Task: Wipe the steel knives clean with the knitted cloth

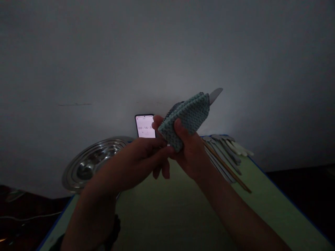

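Note:
A folded light-green cleaning cloth [192,113] with a textured face and a dark checked side is wrapped around a table knife [216,96]. Only the rounded blade tip shows past the cloth's upper right end. My right hand [192,150] is closed on the cloth, thumb pressed over its front. Below and to the left, my left hand [146,153] pinches at the lower end, in line with the blade. The knife's handle is mostly hidden by fingers and cloth. Both hands are raised above the green table [167,216].
Stacked shiny metal basins [75,174] stand at the table's left. A phone [146,126] showing a timer leans on the grey wall [167,52]. To the right lie metal spoons [216,137], brown chopsticks [230,170] and several pale-handled utensils [239,148].

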Demonstrator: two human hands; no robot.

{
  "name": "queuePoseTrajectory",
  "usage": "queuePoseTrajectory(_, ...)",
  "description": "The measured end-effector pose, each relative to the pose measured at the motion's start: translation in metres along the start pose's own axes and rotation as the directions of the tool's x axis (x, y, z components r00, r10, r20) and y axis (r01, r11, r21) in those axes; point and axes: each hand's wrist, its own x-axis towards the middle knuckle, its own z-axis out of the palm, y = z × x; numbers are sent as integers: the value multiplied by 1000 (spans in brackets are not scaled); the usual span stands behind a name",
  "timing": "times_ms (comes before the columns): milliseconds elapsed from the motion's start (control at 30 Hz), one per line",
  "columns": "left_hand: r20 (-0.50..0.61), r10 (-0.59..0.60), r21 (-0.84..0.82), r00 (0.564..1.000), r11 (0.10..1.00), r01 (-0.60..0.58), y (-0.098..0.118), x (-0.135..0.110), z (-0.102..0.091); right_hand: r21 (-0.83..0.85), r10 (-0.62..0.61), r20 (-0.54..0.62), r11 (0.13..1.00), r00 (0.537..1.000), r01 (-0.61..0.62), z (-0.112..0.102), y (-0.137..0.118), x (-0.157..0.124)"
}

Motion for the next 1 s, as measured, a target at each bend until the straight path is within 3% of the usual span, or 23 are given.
queuePoseTrajectory(233, -56, -4, 22, 998, 1000, 5, 2, 2, 3, -105, -22, 27, 994, 999, 25, -3, 7, -2)
queuePoseTrajectory(467, -107, -7, 141, 994, 990, 22, 0, 5, 5, -42, -85, -32, 996, 996, 84, -4, 12, 3)
queuePoseTrajectory(833, -30, -42, 109, 999, 993, 45, -1, 3, 5, 97, -108, -68, 989, 992, 114, -4, 11, 7)
queuePoseTrajectory(1000, -58, -69, 102, 996, 992, 75, -2, 5, 7, 14, -58, -64, 998, 996, 59, -3, 17, 4)
